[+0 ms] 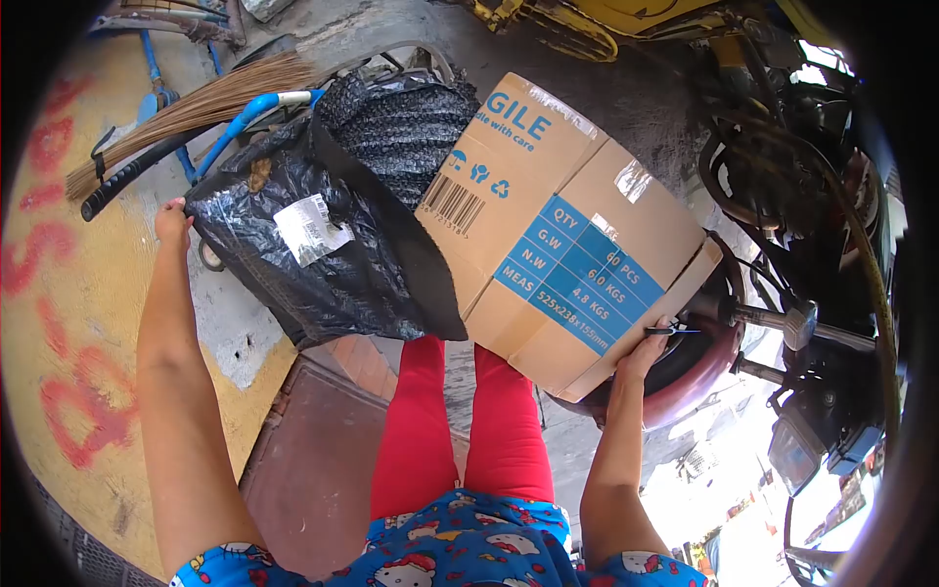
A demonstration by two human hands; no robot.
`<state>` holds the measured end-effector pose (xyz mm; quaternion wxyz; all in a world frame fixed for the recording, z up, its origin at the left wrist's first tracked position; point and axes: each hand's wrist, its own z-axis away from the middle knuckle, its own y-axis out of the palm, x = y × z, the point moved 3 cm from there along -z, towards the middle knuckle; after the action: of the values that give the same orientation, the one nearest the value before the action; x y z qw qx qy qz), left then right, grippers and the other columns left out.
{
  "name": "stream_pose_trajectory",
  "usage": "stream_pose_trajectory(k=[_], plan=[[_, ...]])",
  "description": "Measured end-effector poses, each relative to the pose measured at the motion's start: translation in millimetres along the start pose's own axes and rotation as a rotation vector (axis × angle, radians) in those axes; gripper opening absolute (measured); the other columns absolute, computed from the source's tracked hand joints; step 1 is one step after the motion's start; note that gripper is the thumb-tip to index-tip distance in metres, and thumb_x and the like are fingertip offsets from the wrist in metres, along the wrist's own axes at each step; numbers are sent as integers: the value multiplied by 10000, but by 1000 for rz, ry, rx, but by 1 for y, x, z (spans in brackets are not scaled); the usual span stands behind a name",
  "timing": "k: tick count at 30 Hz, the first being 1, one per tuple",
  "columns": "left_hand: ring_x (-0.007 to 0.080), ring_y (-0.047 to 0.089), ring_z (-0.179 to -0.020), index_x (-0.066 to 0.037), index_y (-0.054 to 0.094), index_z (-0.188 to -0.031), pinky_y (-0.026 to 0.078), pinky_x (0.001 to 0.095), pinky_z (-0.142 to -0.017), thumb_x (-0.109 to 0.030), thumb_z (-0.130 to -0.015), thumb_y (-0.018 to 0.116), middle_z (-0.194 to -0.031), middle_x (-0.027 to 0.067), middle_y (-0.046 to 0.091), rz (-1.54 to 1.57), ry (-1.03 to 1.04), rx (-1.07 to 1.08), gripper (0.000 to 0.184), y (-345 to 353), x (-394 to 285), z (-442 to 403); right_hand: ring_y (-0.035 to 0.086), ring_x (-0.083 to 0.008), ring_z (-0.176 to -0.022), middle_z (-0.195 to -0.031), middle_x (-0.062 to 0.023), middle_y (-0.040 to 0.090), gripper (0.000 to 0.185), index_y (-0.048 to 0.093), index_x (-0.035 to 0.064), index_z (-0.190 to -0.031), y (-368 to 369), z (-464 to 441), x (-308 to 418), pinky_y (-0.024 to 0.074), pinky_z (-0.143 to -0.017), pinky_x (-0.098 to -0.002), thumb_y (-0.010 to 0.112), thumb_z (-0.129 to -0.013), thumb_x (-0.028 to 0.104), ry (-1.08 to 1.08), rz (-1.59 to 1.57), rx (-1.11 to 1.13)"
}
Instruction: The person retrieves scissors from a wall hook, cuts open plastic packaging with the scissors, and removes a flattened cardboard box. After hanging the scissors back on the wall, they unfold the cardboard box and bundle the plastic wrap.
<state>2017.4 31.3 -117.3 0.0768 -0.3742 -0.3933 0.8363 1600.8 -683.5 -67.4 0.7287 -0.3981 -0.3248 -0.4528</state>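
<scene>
The cardboard box (572,240) is coloured brown and printed with blue. The plastic bag (337,269) is coloured black. The trousers (416,440) are coloured plain red; the blue shirt (469,548) is patterned with cartoon figures.

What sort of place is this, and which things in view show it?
Probably a cluttered yard or storage corner: there is a broom, a yellow wall with red lettering, and what looks like a motorbike.

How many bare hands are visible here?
2. The left hand pinches a corner of the black plastic bag; the right hand holds the lower right edge of the brown rectangular cardboard box.
</scene>
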Motion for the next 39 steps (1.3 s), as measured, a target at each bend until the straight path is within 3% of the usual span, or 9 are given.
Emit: stream_pose_trajectory(k=[5, 10, 12, 17, 25, 27, 31, 35, 39], plan=[[123, 532, -694, -54, 513, -912, 483, 218, -553, -161, -816, 535, -834, 31, 538, 10, 16, -28, 145, 0, 9, 12, 486, -179, -916, -975, -70, 508, 410, 443, 33, -1050, 14, 14, 35, 415, -786, -308, 521, -825, 368, -66, -5, 7], [196, 492, -910, -69, 435, -1150, 420, 326, -717, -188, -766, 585, -1099, 90, 484, 35, 2, -28, 429, 6, -2, 53, 458, -139, -803, -876, -51, 482, 348, 432, 20, -979, 32, 39, 91, 396, -722, -270, 534, -834, 319, -290, 142, 35], [243, 524, -917, 25, 507, -1058, 403, 321, -807, -147, -725, 621, -990, 150, 548, -90, 239, -94, 393, 2, 9, 58, 445, -131, -767, -844, -45, 469, 296, 427, 17, -924, 45, 51, 117, 390, -694, -264, 540, -838, 277, -382, 155, 81], [241, 497, -873, -32, 536, -1011, 404, 323, -797, -45, -698, 595, -957, 135, 503, -209, 562, -1, 318, -25, 3, 166, 465, -165, -801, -889, -104, 490, 350, 425, -17, -965, 67, 111, 186, 401, -701, -269, 570, -818, 266, -536, 367, 42], [217, 528, -902, -11, 529, -1005, 415, 312, -803, 4, -721, 542, -1006, 118, 528, 150, -120, 228, 285, -72, 153, 272, 519, -229, -739, -836, -138, 538, 463, 456, -19, -973, 64, 188, 252, 413, -689, -298, 634, -749, 345, -755, 449, -131], [212, 538, -902, -10, 527, -1007, 419, 308, -802, 12, -721, 537, -1015, 117, 534, 215, -134, 245, 288, -74, 194, 293, 535, -228, -738, -823, -133, 557, 493, 465, -14, -966, 63, 202, 272, 411, -680, -298, 629, -739, 391, -780, 483, -195], [205, 542, -908, -12, 524, -1008, 420, 306, -805, 24, -718, 534, -1033, 118, 533, 196, -153, 216, 292, -71, 163, 348, 537, -237, -750, -839, -149, 566, 531, 458, -45, -986, 61, 217, 297, 410, -697, -310, 624, -736, 393, -794, 385, -126], [199, 543, -905, -29, 513, -1024, 427, 296, -781, 39, -716, 525, -993, 116, 527, 322, 163, 436, 315, -46, 90, 377, 486, -231, -889, -1008, -173, 499, 560, 420, -83, -1073, 65, 222, 291, 374, -787, -291, 618, -757, 335, -763, 238, -19], [192, 526, -955, -44, 486, -1060, 434, 287, -760, 36, -745, 514, -1079, 89, 496, 361, 599, 537, 327, -70, -44, 412, 453, -149, -769, -863, -78, 487, 403, 449, -29, -966, 74, 241, 281, 383, -706, -266, 611, -780, 290, -626, 26, 155]])
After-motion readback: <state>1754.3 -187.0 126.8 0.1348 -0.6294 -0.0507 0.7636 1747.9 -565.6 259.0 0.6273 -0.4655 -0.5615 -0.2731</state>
